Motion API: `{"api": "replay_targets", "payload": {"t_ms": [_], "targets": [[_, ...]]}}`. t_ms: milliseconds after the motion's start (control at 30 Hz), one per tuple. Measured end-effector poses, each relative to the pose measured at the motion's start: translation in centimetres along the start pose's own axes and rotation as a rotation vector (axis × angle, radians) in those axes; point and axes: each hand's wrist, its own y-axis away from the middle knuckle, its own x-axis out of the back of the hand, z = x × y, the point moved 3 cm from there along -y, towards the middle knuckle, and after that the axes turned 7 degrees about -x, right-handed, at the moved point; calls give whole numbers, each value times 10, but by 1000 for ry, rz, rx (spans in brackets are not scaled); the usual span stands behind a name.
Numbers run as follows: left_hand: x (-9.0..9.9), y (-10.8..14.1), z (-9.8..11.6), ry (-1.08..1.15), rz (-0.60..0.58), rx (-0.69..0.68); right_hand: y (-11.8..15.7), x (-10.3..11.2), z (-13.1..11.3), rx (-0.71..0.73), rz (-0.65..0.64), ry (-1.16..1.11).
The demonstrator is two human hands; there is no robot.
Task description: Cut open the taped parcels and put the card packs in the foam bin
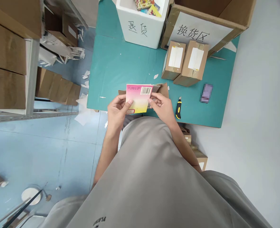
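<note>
A thin pink-to-yellow booklet (138,98) with a barcode at its upper right is held up between both hands. My left hand (117,109) pinches its left edge, thumb on the printed face. At the right edge, the thumb and fingers of my right hand (162,106) close on it. Behind and below the booklet is an opened cardboard box (164,90), mostly hidden, with flaps showing on both sides. A black and yellow utility knife (178,108) lies to the right of my right hand.
On the green table (106,69) stand a white bin (142,31) with colourful booklets inside, a large labelled carton (201,31), and two small taped boxes (174,60). A blurred purple item (206,93) lies at right. Shelves with cartons (7,47) stand left.
</note>
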Motion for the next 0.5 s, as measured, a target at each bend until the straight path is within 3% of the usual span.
{"api": "replay_targets", "payload": {"t_ms": [267,367,500], "targets": [[0,-6,8,-113,-34,-266,14,5,-32,68,11,-51],[-2,-4,5,-76,-7,-229,16,2,-33,69,36,-88],[-2,2,-2,41,55,-65,13,-2,-21,6,53,-141]]}}
